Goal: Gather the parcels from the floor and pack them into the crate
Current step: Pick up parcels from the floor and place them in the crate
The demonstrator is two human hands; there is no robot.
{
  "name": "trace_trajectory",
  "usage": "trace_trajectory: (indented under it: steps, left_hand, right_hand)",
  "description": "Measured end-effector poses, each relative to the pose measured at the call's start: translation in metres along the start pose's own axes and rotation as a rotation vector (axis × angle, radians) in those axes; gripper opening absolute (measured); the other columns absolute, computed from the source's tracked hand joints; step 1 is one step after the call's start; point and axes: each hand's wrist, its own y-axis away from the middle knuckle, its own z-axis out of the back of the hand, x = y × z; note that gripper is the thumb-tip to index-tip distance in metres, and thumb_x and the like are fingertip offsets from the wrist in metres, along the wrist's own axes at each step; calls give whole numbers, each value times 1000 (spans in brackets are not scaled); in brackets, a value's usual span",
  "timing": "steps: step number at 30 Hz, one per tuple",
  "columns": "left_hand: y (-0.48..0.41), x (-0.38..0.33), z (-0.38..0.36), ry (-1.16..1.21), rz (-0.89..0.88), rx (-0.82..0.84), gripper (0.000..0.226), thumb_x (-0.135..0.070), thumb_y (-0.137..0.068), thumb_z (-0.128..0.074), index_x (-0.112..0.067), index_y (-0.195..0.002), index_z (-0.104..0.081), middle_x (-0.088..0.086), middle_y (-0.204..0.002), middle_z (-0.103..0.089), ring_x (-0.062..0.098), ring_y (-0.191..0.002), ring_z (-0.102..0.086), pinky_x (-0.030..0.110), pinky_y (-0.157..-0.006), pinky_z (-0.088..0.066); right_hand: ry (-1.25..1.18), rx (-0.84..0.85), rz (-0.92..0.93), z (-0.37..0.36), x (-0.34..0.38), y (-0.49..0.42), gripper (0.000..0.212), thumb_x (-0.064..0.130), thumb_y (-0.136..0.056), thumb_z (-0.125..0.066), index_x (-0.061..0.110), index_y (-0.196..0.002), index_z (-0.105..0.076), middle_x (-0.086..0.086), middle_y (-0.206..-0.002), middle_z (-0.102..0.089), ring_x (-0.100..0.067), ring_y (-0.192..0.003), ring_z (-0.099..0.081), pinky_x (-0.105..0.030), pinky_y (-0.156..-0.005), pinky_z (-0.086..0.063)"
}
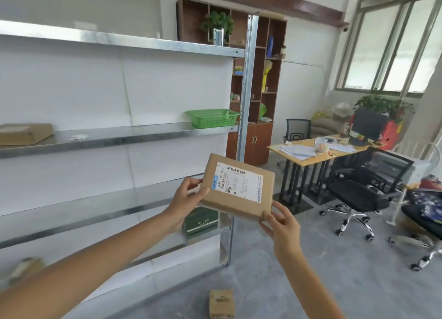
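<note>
- We see the metal rack [143,137] filling the left half of the frame. Its left end runs out of the picture, and our forearms cover part of its lower shelves.
- The labelled parcel [239,189] is at frame centre, in the air in front of the rack, not on the floor and not in any crate. Its label side tilts up toward us, which we judge suits reading it or carrying it level. Its underside is hidden.
- Our left hand [189,194] clamps the parcel's left end, fingers and thumb curled round the edge. Our right hand [279,220] pinches the lower right corner, thumb on the near edge and fingers tucked underneath out of sight. We judge that holding opposite corners keeps it steady.
- A flat carton [24,133] lies on the middle shelf at far left, cut off by the frame edge.
- The green basket [212,118] sits at the right end of the middle shelf, just above the parcel in the frame. It may be the crate, but we cannot be sure, and its inside does not show.
- A green box [201,220] on the lower shelf is partly hidden behind the parcel and left hand.
- A small parcel [221,303] lies on the floor at bottom centre, not yet gathered, its near end cut off.
- A brown blur [26,268] at lower left is too smeared to identify.
</note>
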Motion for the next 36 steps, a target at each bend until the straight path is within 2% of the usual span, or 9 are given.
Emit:
trace_trajectory:
  steps: [3, 8, 12, 14, 17, 23, 27, 31, 36]
  left_hand:
    - [23, -7, 5, 83, 17, 50, 29, -21, -87, -66, -24, -109, -47, 2, -131, -51, 24, -116, -54, 42, -93, -49]
    - [56, -16, 23, 158, -11, 26, 29, -11, -87, -65, -18, -112, -52, 4, -125, -58, 16, -100, -61, 33, -78, -55]
    - [77, -27, 46, 130, -14, 73, 28, -14, -90, -62, -16, -116, -53, 2, -121, -60, 13, -97, -60, 38, -85, -54]
    - [86, -36, 59, 94, -25, 96, 29, -14, -91, -60, -16, -119, -53, 1, -117, -58, 14, -99, -57, 41, -90, -53]
    - [100, -47, 76, 50, -38, 144, 29, -15, -93, -57, -15, -121, -53, 2, -115, -57, 15, -101, -54, 45, -92, -50]
    - [130, -59, 119, 15, -26, 198, 32, -20, -94, -58, -18, -125, -53, 5, -121, -56, 16, -99, -54, 47, -97, -49]
    - [151, -56, 160, 100, 12, 113, 31, -24, -94, -57, -16, -124, -54, 6, -124, -54, 18, -119, -52, 49, -95, -50]
    - [184, -44, 214, 93, 114, 15, 49, -31, -92, -58, -23, -137, -41, 3, -140, -45, 13, -133, -38, 50, -104, -42]
    - [244, -23, 287, -86, 192, 91, 71, -36, -90, -58, -39, -149, -17, -9, -154, -21, 9, -138, -28, 40, -108, -38]
  right_hand:
    - [-54, 30, -48, -1, -1, 22, 40, -9, -86, -57, 2, -125, -52, -27, -107, -64, -31, -96, -63, -44, -86, -52]
    - [26, 129, -105, 2, -7, 48, 41, 8, -87, -63, 12, -125, -49, -12, -98, -66, -24, -97, -64, -40, -81, -54]
    - [87, 200, -136, 3, -1, 50, 66, 31, -85, -66, 28, -140, -30, -5, -119, -55, -26, -117, -53, -44, -89, -47]
    - [19, 301, -158, 2, 6, 51, 74, 42, -81, -68, 32, -143, -28, -6, -133, -49, -29, -124, -47, -51, -98, -44]
    - [4, 533, -215, 1, 16, 58, 86, 59, -63, -75, 30, -137, -43, -6, -134, -54, -31, -121, -53, -52, -94, -48]
    - [-46, 675, -321, -29, 4, 83, 75, 44, -67, -77, 26, -134, -46, -12, -117, -61, -29, -108, -63, -46, -78, -56]
    - [-135, 637, -315, -71, -13, 115, 62, 38, -78, -70, 20, -133, -47, -11, -108, -62, -28, -99, -65, -47, -73, -56]
    - [-244, 621, -349, -128, -41, 163, 61, 35, -81, -62, 18, -136, -42, -17, -120, -55, -34, -108, -57, -46, -71, -57]
    - [-325, 603, -414, -192, -72, 219, 64, 36, -81, -62, 20, -139, -41, -17, -128, -52, -34, -117, -53, -50, -76, -56]
